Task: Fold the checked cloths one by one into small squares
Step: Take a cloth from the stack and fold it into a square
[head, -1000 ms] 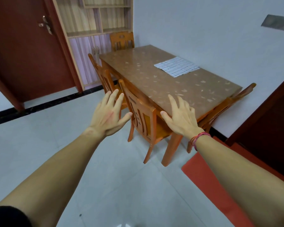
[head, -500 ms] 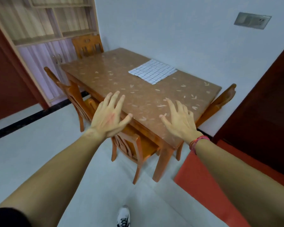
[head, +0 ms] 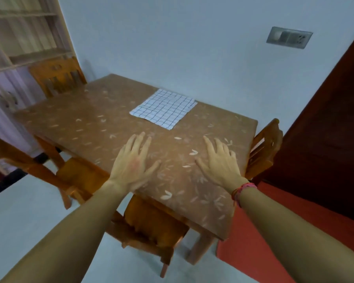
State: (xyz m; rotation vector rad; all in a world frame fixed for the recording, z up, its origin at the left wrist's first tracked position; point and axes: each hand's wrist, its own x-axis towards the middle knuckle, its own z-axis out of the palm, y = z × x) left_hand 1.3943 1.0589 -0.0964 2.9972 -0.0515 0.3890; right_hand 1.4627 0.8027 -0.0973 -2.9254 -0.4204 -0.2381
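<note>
A white cloth (head: 164, 108) with a dark checked grid lies spread flat on the far side of the brown leaf-patterned table (head: 80, 123), close to the wall. My left hand (head: 132, 164) hovers over the table's near edge with fingers spread and straight, holding nothing. My right hand (head: 219, 163), a red band at its wrist, is stretched out over the near right part of the table, fingers also spread and empty. Both hands are well short of the cloth.
Wooden chairs stand around the table: one tucked in below my hands (head: 151, 225), one at the left (head: 39, 164), one at the far end (head: 57, 76), one at the right (head: 266, 146). A red mat (head: 260, 237) lies on the floor at right, beside a dark red door (head: 331, 139).
The view has come closer to the table and turned right. Both open hands now sit over the tabletop instead of in front of the chairs. The cloth has not moved.
</note>
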